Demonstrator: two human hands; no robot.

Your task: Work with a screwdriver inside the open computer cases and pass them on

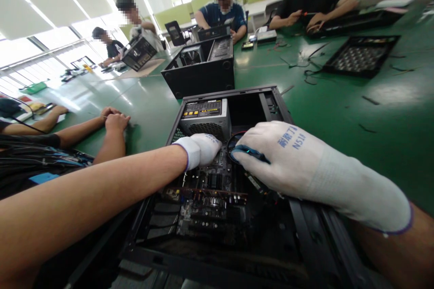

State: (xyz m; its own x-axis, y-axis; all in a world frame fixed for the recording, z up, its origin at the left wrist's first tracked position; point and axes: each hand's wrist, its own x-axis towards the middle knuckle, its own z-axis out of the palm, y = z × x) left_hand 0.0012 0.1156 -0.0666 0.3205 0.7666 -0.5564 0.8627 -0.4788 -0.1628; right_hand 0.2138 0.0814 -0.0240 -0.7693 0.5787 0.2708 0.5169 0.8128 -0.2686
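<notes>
1. While the case [271,99] lies on its side with its open face up, I have both gloved hands down inside it, over the board [210,203].
2. My left hand [200,149] curls against the fan [234,139], just below the power supply [203,115]; whether it grips, I cannot tell.
3. My right hand [285,158] pinches a dark blue part [252,153] at the fan's rim, seemingly to steady it.

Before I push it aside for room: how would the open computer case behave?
Probably heavy: the open computer case holds a power supply and motherboard. Lying flat, it seems unlikely to tip. It may slide on the smooth green table.
</notes>
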